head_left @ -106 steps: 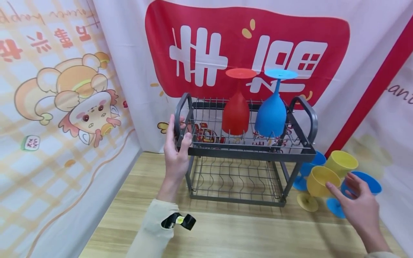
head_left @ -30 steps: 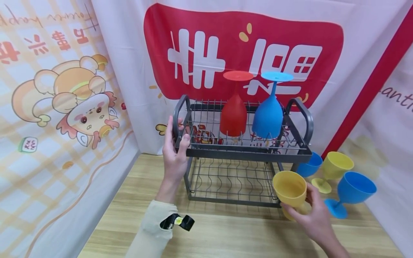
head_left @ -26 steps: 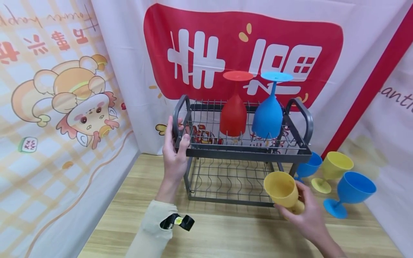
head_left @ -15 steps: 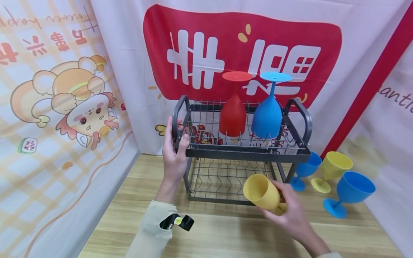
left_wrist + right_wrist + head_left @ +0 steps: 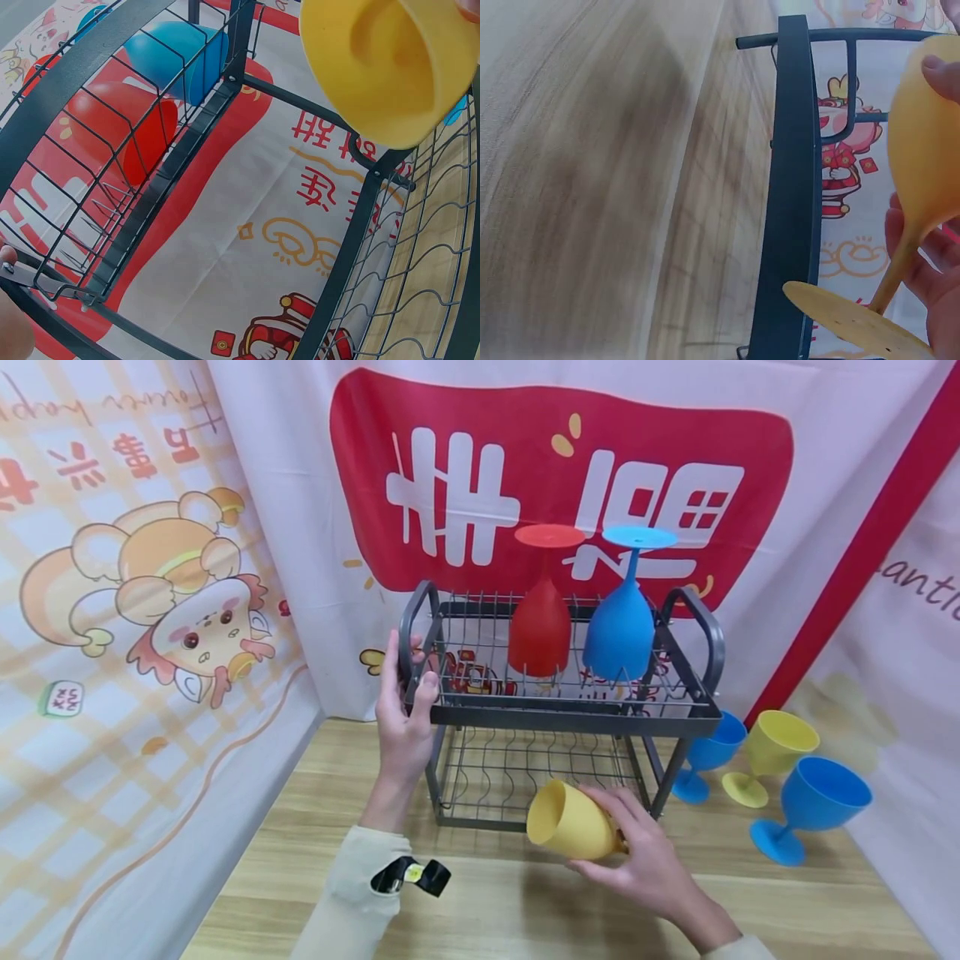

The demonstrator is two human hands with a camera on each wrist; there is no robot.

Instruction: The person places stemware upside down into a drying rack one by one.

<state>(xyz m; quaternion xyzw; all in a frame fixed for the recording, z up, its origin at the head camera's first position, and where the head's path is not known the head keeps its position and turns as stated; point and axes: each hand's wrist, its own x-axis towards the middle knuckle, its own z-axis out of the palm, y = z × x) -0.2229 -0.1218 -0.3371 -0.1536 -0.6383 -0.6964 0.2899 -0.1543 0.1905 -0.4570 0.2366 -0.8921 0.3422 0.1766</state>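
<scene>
My right hand (image 5: 641, 856) grips a yellow plastic goblet (image 5: 577, 827) by its bowl, in front of the rack's lower tier. The goblet is tipped on its side, mouth to the left; its stem and round foot (image 5: 855, 322) show in the right wrist view. At the left end of the two-tier dark metal dish rack (image 5: 577, 720), my left hand (image 5: 405, 735) holds the upper frame beside the handle, thumb on the near side. A red goblet (image 5: 540, 631) and a blue goblet (image 5: 619, 635) stand upside down on the upper tier, feet upward.
Right of the rack, a blue goblet (image 5: 825, 797), a yellow goblet (image 5: 782, 745) and another blue goblet (image 5: 716, 747) stand upright on the wooden table (image 5: 465, 902). Printed cloth (image 5: 277, 460) hangs behind and at both sides.
My right hand has taken the yellow goblet from the group at right, carried it left in front of the rack and tipped it from upright onto its side. The left hand keeps its hold.
</scene>
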